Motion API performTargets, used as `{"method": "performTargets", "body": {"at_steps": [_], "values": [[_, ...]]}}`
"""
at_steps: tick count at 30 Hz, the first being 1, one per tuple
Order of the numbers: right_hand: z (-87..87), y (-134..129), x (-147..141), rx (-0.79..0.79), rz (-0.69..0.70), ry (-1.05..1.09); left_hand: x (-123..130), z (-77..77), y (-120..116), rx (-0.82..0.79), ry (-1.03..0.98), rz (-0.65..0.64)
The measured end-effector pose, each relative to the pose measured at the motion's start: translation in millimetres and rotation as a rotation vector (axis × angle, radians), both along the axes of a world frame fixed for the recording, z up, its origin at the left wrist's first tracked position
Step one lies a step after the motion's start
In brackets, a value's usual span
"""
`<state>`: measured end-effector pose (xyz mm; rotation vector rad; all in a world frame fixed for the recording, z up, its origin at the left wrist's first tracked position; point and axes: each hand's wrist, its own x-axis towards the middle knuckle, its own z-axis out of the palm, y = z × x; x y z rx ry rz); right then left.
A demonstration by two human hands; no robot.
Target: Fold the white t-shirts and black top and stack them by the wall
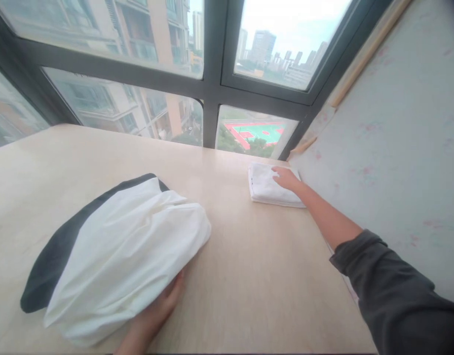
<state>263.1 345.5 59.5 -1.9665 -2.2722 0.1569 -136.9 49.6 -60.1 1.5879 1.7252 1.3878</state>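
A loosely bunched white cloth (pixel 134 246) lies at the left on the wooden surface, its folds bulging upward. From beneath its far left side sticks out a dark grey, flat piece (pixel 60 251) with rounded corners. My left hand (pixel 164 301) holds the near right edge of the white cloth; most of its fingers are hidden under the fabric. At the far right, my right hand (pixel 284 177) rests on a folded white cloth (pixel 266 192), with thumb and fingers apart on its top. The folded cloth forms a flat, layered stack close to the wall.
The pale wooden surface (pixel 242 276) reaches to a dark-framed window (pixel 212 93) at the back. A wall with faint floral paper (pixel 390 162) bounds the right side, its covering peeling near the window corner. Buildings and a sports court show outside, below.
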Motion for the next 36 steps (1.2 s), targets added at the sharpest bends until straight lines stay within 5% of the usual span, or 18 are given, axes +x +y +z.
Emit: {"method": "performTargets", "body": {"at_steps": [4, 8, 13, 19, 23, 27, 29, 32, 36], "values": [[-55.1, -12, 48, -0.038, -0.091, -0.067, -20, 48.4, 29, 0.125, 0.484, 0.087], [-75.6, -3, 58, -0.036, -0.129, -0.121, -54, 85.2, 90, 0.182, 0.693, 0.036], [-74.4, 11, 57, -0.036, -0.145, -0.162, -71, 78.9, 128, -0.025, 0.996, 0.011], [-55.6, 3, 65, 0.078, -0.173, -0.171, -19, 84.2, 91, 0.270, 0.730, 0.050], [-25.4, 4, 65, 0.231, -0.191, -0.057, -2, 81.0, 75, 0.242, 0.529, -0.090], [32.6, 8, 47, 0.572, -0.114, 0.196, 2, 87.9, 78, 0.076, 0.334, -0.116], [69.8, 4, 27, 0.727, 0.008, 0.322, 9, 109.2, 88, 0.034, 0.255, -0.114], [123.4, -14, -17, 0.832, 0.177, 0.478, 35, 161.8, 114, 0.103, 0.227, -0.151], [169.3, -46, -78, 0.685, 0.469, 0.577, 85, 230.7, 160, 0.295, 0.261, -0.235]]}}
